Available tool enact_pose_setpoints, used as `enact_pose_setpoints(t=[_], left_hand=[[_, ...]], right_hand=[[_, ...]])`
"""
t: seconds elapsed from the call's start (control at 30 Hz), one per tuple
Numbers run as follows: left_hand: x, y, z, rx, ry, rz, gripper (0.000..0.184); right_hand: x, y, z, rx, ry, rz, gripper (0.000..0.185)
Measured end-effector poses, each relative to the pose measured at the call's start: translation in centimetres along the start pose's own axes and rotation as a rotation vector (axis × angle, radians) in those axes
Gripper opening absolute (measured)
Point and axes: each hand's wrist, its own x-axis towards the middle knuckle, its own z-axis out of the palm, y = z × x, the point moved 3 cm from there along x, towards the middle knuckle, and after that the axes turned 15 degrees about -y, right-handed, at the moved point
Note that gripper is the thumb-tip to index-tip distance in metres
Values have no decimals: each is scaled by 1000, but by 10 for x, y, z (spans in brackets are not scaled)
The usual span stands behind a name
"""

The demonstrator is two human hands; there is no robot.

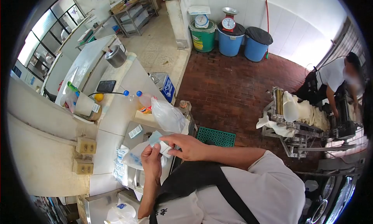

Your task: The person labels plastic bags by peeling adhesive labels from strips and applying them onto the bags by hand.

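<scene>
My left hand (151,162) pinches a small, thin light-blue slip (155,137) between thumb and fingers, over the counter. My right hand (188,146) comes in from the right, its index finger reaching to the slip's edge. Beneath its curled fingers is a small white packet (164,148), which it appears to grip; its exact kind is unclear. Just below and behind my hands lies a clear plastic bag (134,156) with blue print. A white card with green print (135,131) rests on the metal surface beyond them.
A filled plastic bag (168,114), two blue-capped bottles (131,99), a phone (106,86) and a metal pot (115,56) stand along the counter. Scales sit on lidded bins (230,41) by the wall. At right, a person (335,78) bends over a machine (299,115) carrying pale sheet material.
</scene>
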Motion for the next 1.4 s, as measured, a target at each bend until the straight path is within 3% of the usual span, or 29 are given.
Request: enact_pose_setpoints(t=[0.1,0.27,0.37,0.6,0.8,1.0,1.13,1.23,1.4], left_hand=[[5,-3,-5,-31,-13,-9,24],[9,-9,-19,-56,22,-57,28],[10,-3,-12,-87,33,-77,27],[11,-2,-10,-131,19,-107,24],[11,3,-9,-80,-14,-98,20],[21,24,-11,-228,97,65,22],[20,37,-5,-311,20,28,25],[8,16,1,-54,-21,-59,28],[15,9,5,-106,-2,-67,26]], right_hand=[[1,3,2,151,-17,191,55],[7,8,-4,163,121,95,49],[12,8,-6,330,122,128,43],[18,7,-6,120,66,-8,39],[22,15,-5,135,66,64,36],[18,13,-6,423,-82,116,62],[15,11,-9,442,-26,147,62],[12,12,-11,437,28,157,62],[8,13,-12,357,41,139,58]])
